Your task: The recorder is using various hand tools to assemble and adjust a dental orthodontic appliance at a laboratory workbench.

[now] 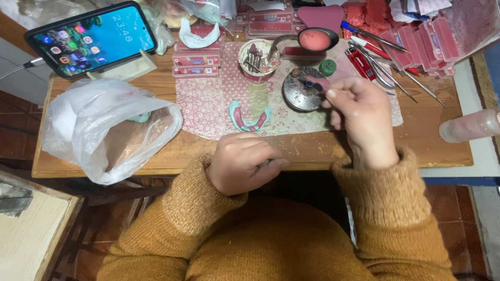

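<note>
The right hand (364,122) pinches a small pink piece (316,83) in its fingers (333,94) directly over the round metal dish (301,93), so a loosened pinch could drop it among the clutter, while the left hand (245,164) rests clenched at the surface (312,148) edge, just below the pink-and-teal dental model (249,118).

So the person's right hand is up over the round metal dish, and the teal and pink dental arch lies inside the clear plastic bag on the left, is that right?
Not quite. The head view shows the teal and pink dental arch lying bare on the floral mat, just beyond the left hand, not inside the clear plastic bag. The right hand is indeed over the round metal dish.
</note>
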